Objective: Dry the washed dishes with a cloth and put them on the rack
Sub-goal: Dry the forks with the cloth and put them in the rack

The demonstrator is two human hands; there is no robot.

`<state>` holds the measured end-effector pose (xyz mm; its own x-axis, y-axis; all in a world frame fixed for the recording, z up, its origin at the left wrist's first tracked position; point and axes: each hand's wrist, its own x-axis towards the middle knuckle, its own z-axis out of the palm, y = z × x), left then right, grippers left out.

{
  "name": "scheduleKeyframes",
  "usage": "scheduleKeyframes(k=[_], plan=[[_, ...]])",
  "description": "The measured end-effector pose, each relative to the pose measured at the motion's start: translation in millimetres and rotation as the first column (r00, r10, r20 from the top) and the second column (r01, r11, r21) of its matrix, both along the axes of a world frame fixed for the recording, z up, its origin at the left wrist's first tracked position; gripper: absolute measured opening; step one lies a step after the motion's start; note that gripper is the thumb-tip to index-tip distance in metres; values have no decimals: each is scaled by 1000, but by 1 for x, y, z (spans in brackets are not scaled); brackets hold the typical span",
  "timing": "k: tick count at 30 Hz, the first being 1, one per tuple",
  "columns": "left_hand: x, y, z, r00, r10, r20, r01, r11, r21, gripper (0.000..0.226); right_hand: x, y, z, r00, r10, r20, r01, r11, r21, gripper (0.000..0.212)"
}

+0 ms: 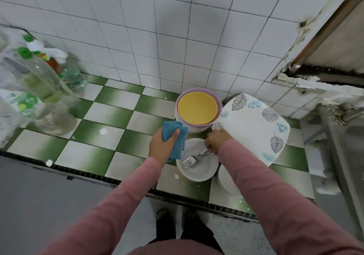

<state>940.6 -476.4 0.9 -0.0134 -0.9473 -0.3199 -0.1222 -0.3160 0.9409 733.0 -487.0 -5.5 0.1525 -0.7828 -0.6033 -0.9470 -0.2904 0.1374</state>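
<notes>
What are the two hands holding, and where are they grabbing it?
The left hand grips the bunched blue cloth around its middle. The right hand holds the forks by their handles, tines over the white plate.

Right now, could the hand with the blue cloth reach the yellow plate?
Probably yes. The left hand is right beside the bowl stack with the yellow plate on top, and nothing lies between. It grips the blue cloth, though.
</notes>
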Motion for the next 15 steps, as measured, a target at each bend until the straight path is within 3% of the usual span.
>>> scheduleKeyframes(k=[5, 15], plan=[[-2, 0, 0, 1000, -23, 18, 23, 1000, -6, 29, 9, 6, 12, 988, -52, -145, 62, 996, 64, 31], [-27, -1, 14, 1000, -22, -6, 22, 1000, 14, 16, 3, 5, 32, 979, -22, -201, 32, 998, 47, 30]])
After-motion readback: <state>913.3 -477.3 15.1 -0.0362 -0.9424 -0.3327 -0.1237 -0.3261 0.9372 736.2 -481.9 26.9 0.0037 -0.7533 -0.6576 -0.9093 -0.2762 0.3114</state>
